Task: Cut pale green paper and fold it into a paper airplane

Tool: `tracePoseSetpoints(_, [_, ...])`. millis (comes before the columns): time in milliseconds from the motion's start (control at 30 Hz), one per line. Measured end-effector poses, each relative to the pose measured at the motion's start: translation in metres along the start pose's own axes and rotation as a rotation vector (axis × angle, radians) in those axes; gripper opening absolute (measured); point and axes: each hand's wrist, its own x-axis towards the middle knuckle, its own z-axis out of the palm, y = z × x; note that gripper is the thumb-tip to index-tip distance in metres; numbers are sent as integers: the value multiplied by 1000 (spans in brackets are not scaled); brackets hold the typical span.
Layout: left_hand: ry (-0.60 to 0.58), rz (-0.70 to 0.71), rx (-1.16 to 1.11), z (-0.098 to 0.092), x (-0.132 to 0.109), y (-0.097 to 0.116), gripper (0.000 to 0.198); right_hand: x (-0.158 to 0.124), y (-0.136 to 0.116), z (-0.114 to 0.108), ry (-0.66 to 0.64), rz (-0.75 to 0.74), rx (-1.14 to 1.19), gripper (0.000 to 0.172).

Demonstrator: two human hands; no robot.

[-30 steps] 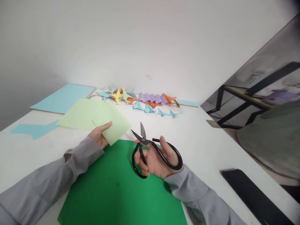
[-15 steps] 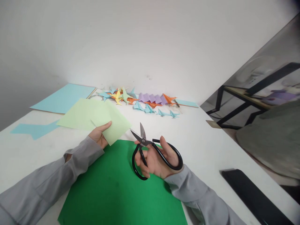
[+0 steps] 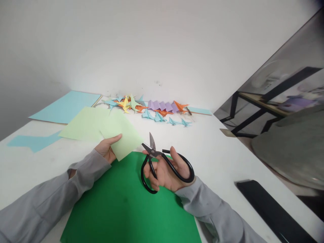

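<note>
My left hand (image 3: 109,147) pinches a pale green sheet of paper (image 3: 125,135), thumb on top and fingers beneath. One corner of that paper points toward the scissors. My right hand (image 3: 168,172) holds black-handled scissors (image 3: 153,152), with fingers and thumb through the two loops. The blades stand apart, and the lower tip is at or very near the paper's right corner; I cannot tell if they touch. Under both hands lies a green sheet (image 3: 129,202). Another pale green sheet (image 3: 81,125) rests on the table behind my left hand.
A blue sheet stack (image 3: 65,106) lies at the back left, with a blue paper scrap (image 3: 35,141) nearer. Several folded paper cranes (image 3: 125,104) and a pleated purple strip (image 3: 163,106) line the wall. At right are a black bar-shaped object (image 3: 273,211) and a dark-framed table (image 3: 263,108).
The held paper's corner has come closer to the scissor blades. The blades look slightly nearer each other. The whole view has shifted a little.
</note>
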Motion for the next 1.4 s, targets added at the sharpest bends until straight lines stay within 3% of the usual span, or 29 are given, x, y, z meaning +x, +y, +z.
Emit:
tracePoseSetpoints(200, [-17,-11,24,1,-3,-3,22,1,-2,2,-61,-68,-42,73])
tracePoseSetpoints(700, [-139,28,95,8,-18,-6,48,-3,-6,8,-160,-77,-23,75])
tracePoseSetpoints(1033, [-162,-33,-194,14,-34,-13,41,-2,-6,13,-108,-76,-50,79])
tracePoseSetpoints(1233, [-140,-33,-192,13,-37,-24,44,-2,-3,15,-96,-89,-11,78])
tracePoseSetpoints(1400, [-215,-56,-195,12,-37,-28,46,-2,-2,16,-101,-93,28,81])
